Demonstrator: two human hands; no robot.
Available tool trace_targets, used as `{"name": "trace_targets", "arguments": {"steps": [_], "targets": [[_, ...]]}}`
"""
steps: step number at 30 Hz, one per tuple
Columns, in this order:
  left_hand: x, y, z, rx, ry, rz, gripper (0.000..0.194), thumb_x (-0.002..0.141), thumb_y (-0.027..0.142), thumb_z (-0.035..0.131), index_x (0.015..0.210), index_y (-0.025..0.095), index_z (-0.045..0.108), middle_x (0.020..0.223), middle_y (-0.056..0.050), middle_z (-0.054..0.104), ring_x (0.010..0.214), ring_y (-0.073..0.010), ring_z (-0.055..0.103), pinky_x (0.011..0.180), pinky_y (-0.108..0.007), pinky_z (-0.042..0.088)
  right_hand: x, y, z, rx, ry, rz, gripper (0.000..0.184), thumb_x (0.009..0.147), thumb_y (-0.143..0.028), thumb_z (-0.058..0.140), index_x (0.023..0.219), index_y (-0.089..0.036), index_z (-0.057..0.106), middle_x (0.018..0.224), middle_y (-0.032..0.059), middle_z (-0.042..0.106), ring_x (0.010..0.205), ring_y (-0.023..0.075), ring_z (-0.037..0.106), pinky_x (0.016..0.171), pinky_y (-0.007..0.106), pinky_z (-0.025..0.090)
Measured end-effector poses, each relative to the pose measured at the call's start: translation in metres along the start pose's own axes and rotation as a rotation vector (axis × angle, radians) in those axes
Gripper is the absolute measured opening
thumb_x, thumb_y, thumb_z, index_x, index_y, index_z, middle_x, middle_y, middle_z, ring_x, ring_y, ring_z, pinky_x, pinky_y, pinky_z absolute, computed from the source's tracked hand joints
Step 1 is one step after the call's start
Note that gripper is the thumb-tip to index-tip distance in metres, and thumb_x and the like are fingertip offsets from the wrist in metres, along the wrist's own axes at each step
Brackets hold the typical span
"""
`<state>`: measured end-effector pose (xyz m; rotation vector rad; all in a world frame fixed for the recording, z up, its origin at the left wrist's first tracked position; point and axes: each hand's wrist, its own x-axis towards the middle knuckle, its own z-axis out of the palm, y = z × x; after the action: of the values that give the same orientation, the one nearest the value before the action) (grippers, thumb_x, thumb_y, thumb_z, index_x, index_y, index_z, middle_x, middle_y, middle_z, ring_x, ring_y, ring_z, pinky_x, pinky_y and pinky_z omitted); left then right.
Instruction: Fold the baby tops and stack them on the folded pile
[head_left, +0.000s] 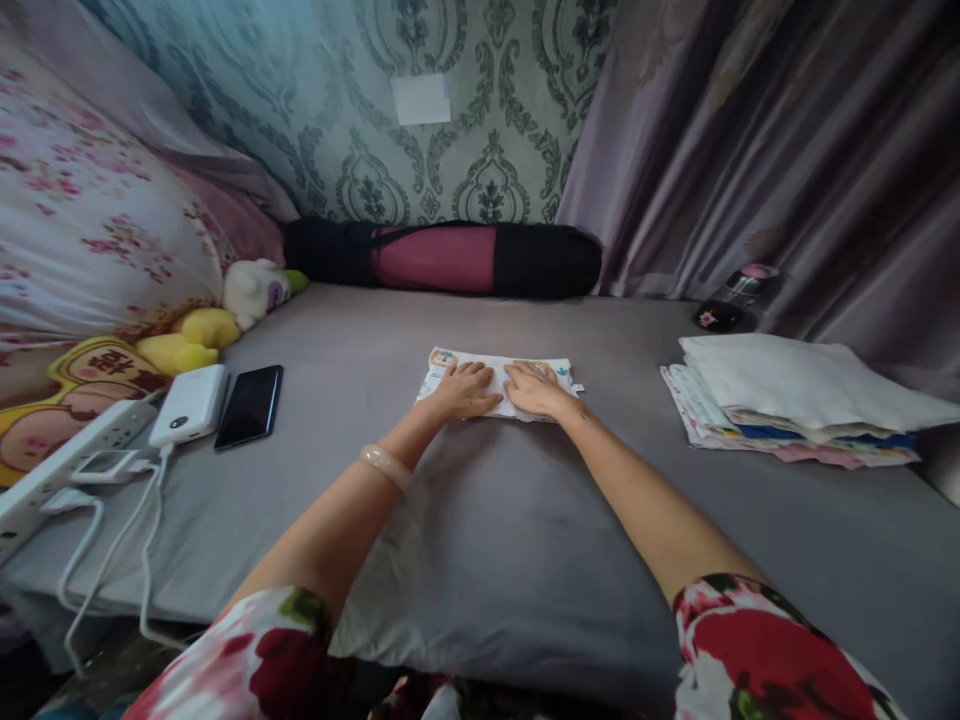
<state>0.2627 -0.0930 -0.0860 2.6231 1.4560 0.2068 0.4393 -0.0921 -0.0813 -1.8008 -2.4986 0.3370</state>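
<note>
A white cloth (501,412) with small coloured prints lies folded into a flat rectangle on the grey bed sheet (480,540). My left hand (466,390) rests flat on its left half, fingers stretched out. On the right half lies my right hand (536,388), also flat with the fingers extended. The two hands are close together but apart, with their fingertips pointing inward and away from me. A small white tag sticks out at the cloth's right edge. Parts of the cloth are hidden beneath both palms.
To the right stands a stack of folded cloths (802,395), with a dark bottle (727,300) behind it. A phone (250,405), a white power bank (189,405) and a power strip (75,465) with cables lie left. A long black-and-pink bag (435,258) lies along the wall.
</note>
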Motion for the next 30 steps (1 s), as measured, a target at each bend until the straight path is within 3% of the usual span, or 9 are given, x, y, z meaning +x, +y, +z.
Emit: {"name": "trace_targets", "arguments": {"steps": [2, 5, 12, 16, 24, 27, 30], "targets": [[0.007, -0.003, 0.0, -0.002, 0.055, -0.05, 0.044, 0.094, 0.04, 0.039, 0.127, 0.015, 0.054, 0.139, -0.014, 0.053, 0.131, -0.0262, 0.046, 0.112, -0.045, 0.029, 0.004, -0.004, -0.001, 0.017, 0.074, 0.0, 0.05, 0.096, -0.028, 0.026, 0.141, -0.015, 0.044, 0.151, 0.0128, 0.04, 0.141, 0.026, 0.029, 0.115, 0.053, 0.017], [0.014, -0.006, 0.007, 0.048, 0.139, -0.142, 0.046, 0.095, 0.03, 0.034, 0.135, 0.012, 0.047, 0.147, -0.015, 0.044, 0.139, -0.0276, 0.035, 0.114, -0.048, 0.026, 0.01, -0.013, 0.006, 0.031, 0.155, -0.01, 0.053, 0.097, -0.028, 0.024, 0.146, -0.013, 0.037, 0.156, 0.0111, 0.031, 0.145, 0.0247, 0.019, 0.116, 0.054, 0.011], [0.015, -0.013, 0.024, 0.129, 0.066, -0.137, 0.051, 0.098, 0.032, 0.024, 0.144, 0.014, 0.039, 0.152, -0.012, 0.039, 0.141, -0.03, 0.032, 0.114, -0.052, 0.024, 0.014, -0.022, 0.02, -0.011, 0.079, -0.052, 0.058, 0.097, -0.03, 0.023, 0.149, -0.008, 0.031, 0.156, 0.0114, 0.029, 0.144, 0.0249, 0.023, 0.117, 0.048, 0.011], [0.014, -0.013, 0.023, 0.118, 0.053, -0.13, 0.054, 0.098, 0.032, 0.023, 0.146, 0.013, 0.037, 0.153, -0.011, 0.037, 0.141, -0.0328, 0.03, 0.113, -0.053, 0.024, 0.012, -0.022, 0.02, -0.024, 0.081, -0.044, 0.058, 0.097, -0.031, 0.022, 0.15, -0.009, 0.031, 0.157, 0.0102, 0.029, 0.144, 0.0242, 0.023, 0.118, 0.046, 0.011], [0.012, -0.015, 0.015, 0.108, 0.023, -0.098, 0.05, 0.099, 0.035, 0.024, 0.142, 0.017, 0.042, 0.15, -0.012, 0.041, 0.139, -0.0308, 0.035, 0.111, -0.054, 0.026, 0.016, -0.015, 0.018, 0.012, 0.047, -0.046, 0.056, 0.098, -0.033, 0.022, 0.15, -0.015, 0.032, 0.157, 0.0095, 0.029, 0.145, 0.0235, 0.022, 0.118, 0.047, 0.012], [0.001, -0.021, 0.008, 0.135, 0.085, -0.103, 0.048, 0.099, 0.038, 0.025, 0.136, 0.016, 0.048, 0.146, -0.013, 0.046, 0.138, -0.0288, 0.037, 0.114, -0.051, 0.024, 0.009, -0.005, 0.012, 0.009, 0.098, -0.003, 0.056, 0.098, -0.033, 0.021, 0.149, -0.012, 0.032, 0.157, 0.0118, 0.027, 0.146, 0.0242, 0.018, 0.117, 0.05, 0.011], [-0.011, -0.034, 0.005, 0.131, 0.15, -0.169, 0.048, 0.099, 0.038, 0.025, 0.135, 0.018, 0.049, 0.146, -0.013, 0.046, 0.139, -0.0293, 0.035, 0.114, -0.055, 0.021, 0.0, 0.004, 0.01, -0.015, 0.138, 0.039, 0.056, 0.098, -0.033, 0.022, 0.148, -0.009, 0.034, 0.157, 0.0134, 0.027, 0.146, 0.0256, 0.018, 0.117, 0.051, 0.01]]}}
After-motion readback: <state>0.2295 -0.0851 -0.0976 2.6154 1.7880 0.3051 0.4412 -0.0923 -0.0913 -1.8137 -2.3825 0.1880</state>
